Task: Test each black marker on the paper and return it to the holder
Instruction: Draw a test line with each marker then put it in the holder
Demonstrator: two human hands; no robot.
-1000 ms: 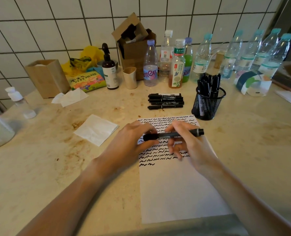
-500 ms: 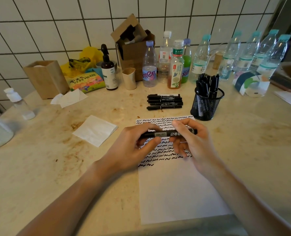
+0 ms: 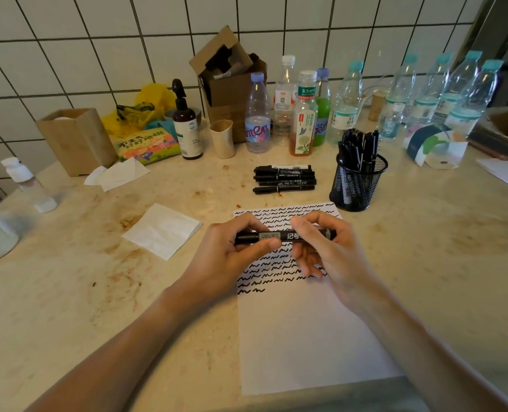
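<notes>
A black marker [image 3: 279,235] lies level above the white paper [image 3: 303,331], held at both ends. My left hand [image 3: 229,257] grips its left end between thumb and fingers. My right hand [image 3: 330,248] pinches its right half. Rows of black squiggles cover the paper's upper part. Beyond the paper, several black markers [image 3: 284,179] lie side by side on the counter. A black mesh holder [image 3: 356,185] with several markers upright in it stands to the right of them.
A folded napkin [image 3: 163,230] lies left of the paper. Along the tiled wall stand several plastic bottles [image 3: 257,114], a cardboard box [image 3: 229,84], a pump bottle [image 3: 186,126], a small cup [image 3: 223,139] and a wooden box [image 3: 74,141].
The hands came closer together along the marker, the right hand sliding left over it until its right end is almost covered. Both hands drifted slightly up the paper.
</notes>
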